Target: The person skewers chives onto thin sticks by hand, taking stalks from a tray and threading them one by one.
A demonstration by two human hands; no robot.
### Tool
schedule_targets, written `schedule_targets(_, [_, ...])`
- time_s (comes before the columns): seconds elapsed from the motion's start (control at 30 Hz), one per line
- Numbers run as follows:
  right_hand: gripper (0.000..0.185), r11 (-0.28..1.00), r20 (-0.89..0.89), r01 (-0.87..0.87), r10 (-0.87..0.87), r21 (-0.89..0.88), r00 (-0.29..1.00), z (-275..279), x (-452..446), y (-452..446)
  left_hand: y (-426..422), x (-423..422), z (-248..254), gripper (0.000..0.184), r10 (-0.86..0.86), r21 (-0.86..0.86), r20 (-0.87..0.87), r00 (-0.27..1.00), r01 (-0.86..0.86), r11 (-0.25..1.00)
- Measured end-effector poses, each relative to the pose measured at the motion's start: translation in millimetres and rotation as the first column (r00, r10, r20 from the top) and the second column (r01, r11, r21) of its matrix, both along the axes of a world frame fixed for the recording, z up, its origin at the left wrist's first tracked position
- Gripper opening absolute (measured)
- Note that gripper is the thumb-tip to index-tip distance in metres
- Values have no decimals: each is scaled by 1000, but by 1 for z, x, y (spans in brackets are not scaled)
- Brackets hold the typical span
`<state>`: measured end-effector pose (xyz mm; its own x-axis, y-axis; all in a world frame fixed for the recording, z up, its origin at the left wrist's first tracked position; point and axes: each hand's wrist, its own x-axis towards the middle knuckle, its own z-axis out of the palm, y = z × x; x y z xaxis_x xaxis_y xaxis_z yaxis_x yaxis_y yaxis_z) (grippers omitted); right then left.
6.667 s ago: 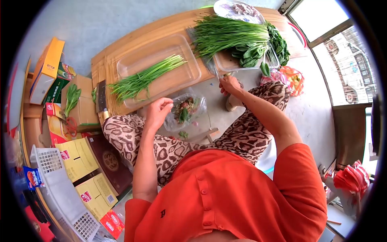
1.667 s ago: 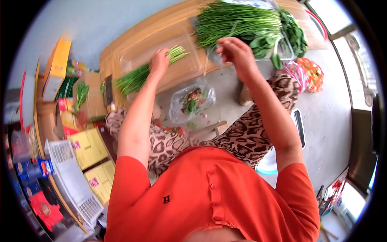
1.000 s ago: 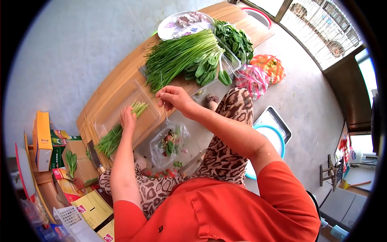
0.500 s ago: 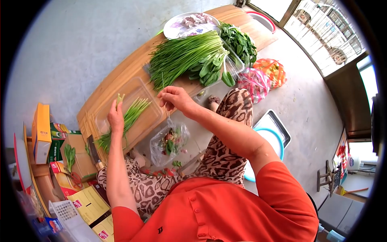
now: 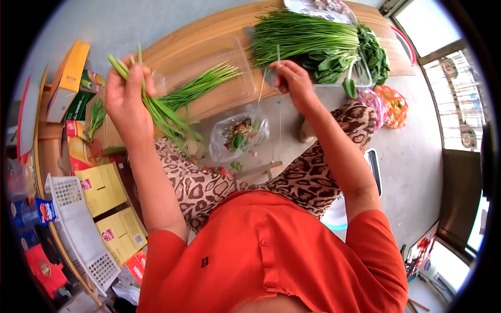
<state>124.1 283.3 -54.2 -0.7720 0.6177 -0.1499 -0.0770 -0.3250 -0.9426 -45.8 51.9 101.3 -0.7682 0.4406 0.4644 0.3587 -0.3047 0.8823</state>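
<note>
Stalks (image 5: 168,116) are clamped in the closed left fingers (image 5: 134,79), ends projecting above. Right fingers (image 5: 285,72), narrowed, pinch a thin stick (image 5: 278,53). Between both sets of fingers, a green bundle (image 5: 201,85) lies in a clear tray (image 5: 224,51) on the desk (image 5: 209,28).

From the pile of long green stalks (image 5: 203,84) in the clear plastic tray (image 5: 211,52), a small bunch (image 5: 163,116) has been lifted clear by the left hand (image 5: 128,101).
</note>
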Motion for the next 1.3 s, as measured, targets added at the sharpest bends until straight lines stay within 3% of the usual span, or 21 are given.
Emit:
schedule_targets(0.1, [19,1000,46,-9,10,-25,999,-14,2,-10,-6,11,-45,15,-80,-25,234,969,88,996])
schedule_targets(0.13, [19,999,74,-31,33,-19,997,-20,1,-15,-8,15,-56,15,-98,-11,238,966,103,995])
schedule_targets(0.2, [19,995,112,-96,95,3,989,-25,-1,-26,-14,23,-73,14,-144,70,489,860,126,990])
schedule_targets(0.3, [19,988,132,-153,148,32,980,-6,-9,-43,-30,20,-91,15,-182,118,590,787,139,983])
schedule_targets(0.4, [20,962,42,-234,230,140,972,32,-29,-62,-33,16,-93,15,-201,138,592,780,148,979])
schedule_targets(0.57, [18,915,-160,-345,380,209,911,93,-52,-104,-30,14,-74,19,-88,112,589,803,27,993])
schedule_targets(0.63, [18,898,-142,-370,410,239,901,108,-47,-116,-30,16,-70,19,-89,114,592,801,26,993])
schedule_targets(0.9, [20,844,-70,-481,509,235,858,86,-32,-120,-18,28,-80,20,-111,93,654,748,66,993])
schedule_targets(1.3, [28,861,-54,-446,471,245,880,71,-22,-116,-16,37,-86,22,-158,39,623,766,171,984])
